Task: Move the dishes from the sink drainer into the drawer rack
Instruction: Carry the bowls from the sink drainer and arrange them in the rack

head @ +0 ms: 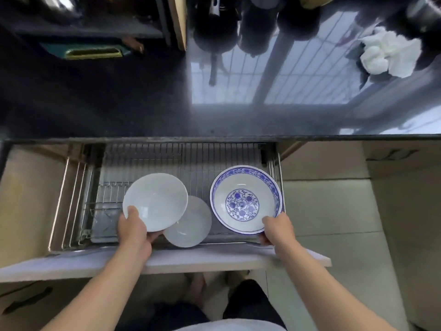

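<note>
Drawer rack [148, 163]: a wire rack in a pulled-out drawer under the dark countertop [143, 111]; its white front panel [191, 260] is nearest the person.
Drip tray [105, 223]: a grey tray at the left of the rack floor, under a row of short wire prongs.
Left hand [133, 231]: grips the near-left rim of a white bowl, thumb on the inside of the rim, the other fingers curled under it.
White bowl [156, 200]: held tilted above the left-centre of the rack, its opening facing up toward the camera. It overlaps the second bowl; whether the two touch cannot be told.
Second white bowl [191, 225]: lies in the rack near the front edge, just right of and partly under the held one, with no hand on it.
Blue bowl [245, 199]: a larger bowl with a blue-patterned band and a blue flower medallion in its base, upright at the right end of the rack; whether it rests on the wires or is lifted cannot be told.
Right hand [276, 229]: closed on the near-right rim of the blue bowl, thumb on the inner side, fingers beneath.
Cloth [391, 53]: a crumpled white cloth on the countertop, far right, well apart from the bowls.
</note>
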